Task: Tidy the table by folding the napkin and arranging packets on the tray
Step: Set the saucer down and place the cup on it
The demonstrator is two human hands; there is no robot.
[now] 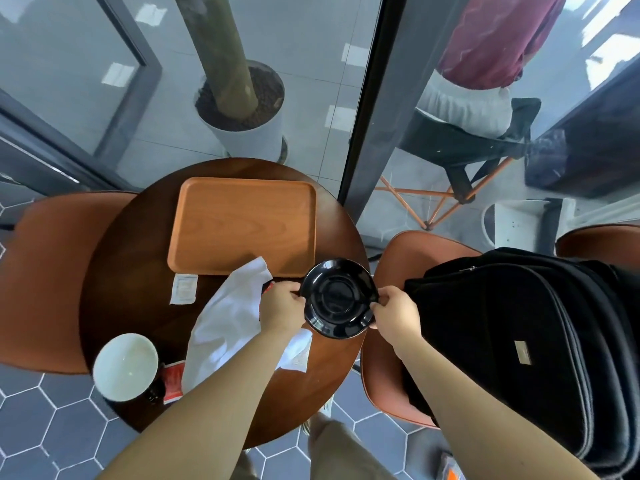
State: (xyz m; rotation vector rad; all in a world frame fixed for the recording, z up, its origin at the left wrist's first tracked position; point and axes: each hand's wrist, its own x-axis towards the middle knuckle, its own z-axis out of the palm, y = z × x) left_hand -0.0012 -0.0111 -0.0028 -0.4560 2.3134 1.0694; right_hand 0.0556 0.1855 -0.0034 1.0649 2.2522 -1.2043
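- Left hand (282, 303) gripped the left rim of a black saucer (337, 297), fingers curled over the edge.
- Right hand (398, 311) pinched the opposite rim, thumb and fingers closed on it.
- Saucer sat between the two hands at the right edge of the round wooden table (117, 271), partly overhanging it. Resting or lifted: could not be told.
- White napkin (225, 323) lay unfolded and rumpled mid-table, beneath the left forearm. Its far corner overlapped the near rim of the wooden tray (242, 226).
- Tray stood at the table's far side.
- White packet (183, 289) lay flat against the tray's near-left corner.
- Red packet (173, 379) lay between the napkin and a white cup (126, 367), near the table's front-left edge.
- Black backpack (519, 341) rested on a brown chair (391, 258) to the right.
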